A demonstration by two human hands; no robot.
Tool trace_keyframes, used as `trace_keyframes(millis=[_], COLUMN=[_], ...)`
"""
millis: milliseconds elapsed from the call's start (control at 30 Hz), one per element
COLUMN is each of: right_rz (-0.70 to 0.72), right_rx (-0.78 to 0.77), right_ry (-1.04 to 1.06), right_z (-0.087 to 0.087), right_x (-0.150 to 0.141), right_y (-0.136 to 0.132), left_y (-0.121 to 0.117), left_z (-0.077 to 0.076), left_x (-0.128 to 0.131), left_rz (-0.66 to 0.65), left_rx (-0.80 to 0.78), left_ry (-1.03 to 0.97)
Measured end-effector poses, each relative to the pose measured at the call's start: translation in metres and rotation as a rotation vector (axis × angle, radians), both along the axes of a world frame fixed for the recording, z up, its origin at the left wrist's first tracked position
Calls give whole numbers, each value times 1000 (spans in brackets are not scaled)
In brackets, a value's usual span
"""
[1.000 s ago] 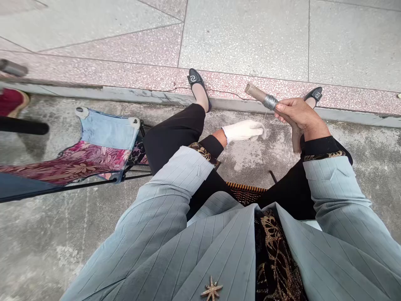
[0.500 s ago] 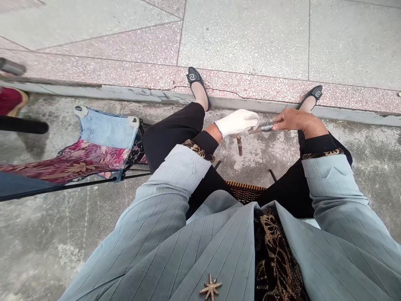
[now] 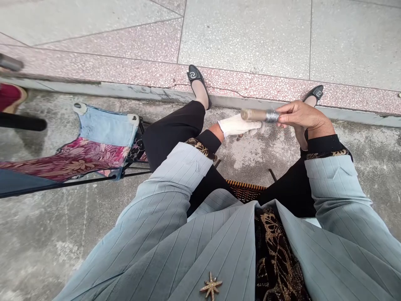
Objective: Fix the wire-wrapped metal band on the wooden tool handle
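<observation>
My right hand (image 3: 302, 115) is bare and grips one end of a short brown stick (image 3: 253, 115). Silvery wire (image 3: 272, 116) is wound in tight coils around the stick, close to my fingers. The stick's free end points left, over my left hand (image 3: 238, 124), which wears a white knitted glove. The gloved fingers are drawn together just under the stick; whatever they pinch is too small and blurred to make out. Below the glove, a second short piece of wood (image 3: 239, 137) lies on the concrete, mostly covered by my hand.
A low woven stool seat (image 3: 246, 191) shows between my legs. On the left stands a folding chair (image 3: 106, 125) of denim and floral cloth on black bars. A red shoe (image 3: 11, 98) is at the left edge. A raised pink terrazzo step (image 3: 244, 83) runs ahead.
The stick has swung up, from a slant beside the glove to nearly level above it. My right hand has risen slightly. The gloved hand has dropped a little, over the wood on the ground.
</observation>
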State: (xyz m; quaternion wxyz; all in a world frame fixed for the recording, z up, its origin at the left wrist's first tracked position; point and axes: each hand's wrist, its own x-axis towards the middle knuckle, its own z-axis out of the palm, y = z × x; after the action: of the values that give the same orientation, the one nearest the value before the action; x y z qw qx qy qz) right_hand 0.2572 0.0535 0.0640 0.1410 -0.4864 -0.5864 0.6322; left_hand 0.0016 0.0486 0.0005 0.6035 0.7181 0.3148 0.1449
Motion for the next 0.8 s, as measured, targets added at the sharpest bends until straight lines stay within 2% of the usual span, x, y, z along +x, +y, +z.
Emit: trace_keyframes(millis=[67, 133, 267, 400, 533, 667, 800], right_rz=[-121, -180, -162, -19, 173, 417, 583], right_rx=[56, 96, 186, 281, 285, 194, -20], right_ry=[50, 59, -106, -522, -860, -835, -636], right_z=[-6, -13, -27, -30, -29, -31, -34], right_x=[-1, -2, -1, -5, -14, -17, -13], right_y=[0, 2, 7, 12, 14, 14, 14], left_y=[-6, -11, -12, -6, -5, -5, -1], left_z=[7, 14, 15, 8, 7, 8, 10], left_x=[4, 8, 13, 14, 15, 13, 4], left_rz=[-6, 7, 0, -82, -184, -232, -166], left_rx=[-37, -37, 31, 266, 472, 483, 402], left_ry=[16, 55, 181, 393, 600, 606, 443])
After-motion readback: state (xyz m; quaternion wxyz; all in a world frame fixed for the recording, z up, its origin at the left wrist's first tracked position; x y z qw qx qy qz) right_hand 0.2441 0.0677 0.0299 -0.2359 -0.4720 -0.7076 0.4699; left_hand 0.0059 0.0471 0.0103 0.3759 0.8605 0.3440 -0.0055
